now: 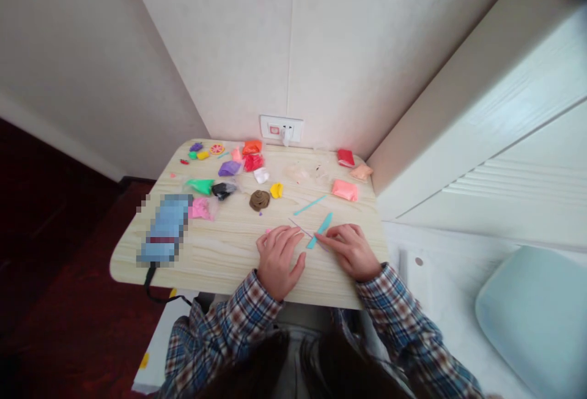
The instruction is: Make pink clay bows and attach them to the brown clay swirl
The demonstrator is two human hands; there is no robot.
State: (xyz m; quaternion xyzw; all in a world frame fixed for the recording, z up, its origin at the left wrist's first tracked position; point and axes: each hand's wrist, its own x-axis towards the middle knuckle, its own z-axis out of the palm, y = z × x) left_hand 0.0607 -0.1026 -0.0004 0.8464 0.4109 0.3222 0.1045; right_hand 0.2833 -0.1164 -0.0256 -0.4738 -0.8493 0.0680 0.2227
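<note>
A thin purple strand point(299, 228) runs slantwise across the tabletop between my hands. My left hand point(281, 258) lies palm down with its fingers apart, fingertips close to the strand. My right hand point(349, 251) has its fingers drawn together, their tips at the strand's right end, over a flat teal modelling tool point(324, 223). Part of that tool is covered by the fingertips. A second, thinner teal tool point(310, 204) lies farther back. Near my left fingers sits a coiled brown lump of clay point(259, 200), with a yellow piece of clay point(276, 190) beside it.
Bags of green point(200, 186), black point(223, 190) and pink clay point(200, 208) lie at left, near a pixelated blue phone-like object point(166, 228) with a black strap. A salmon clay packet point(345, 190) is at right. The wall with a socket point(281, 128) borders the table's back.
</note>
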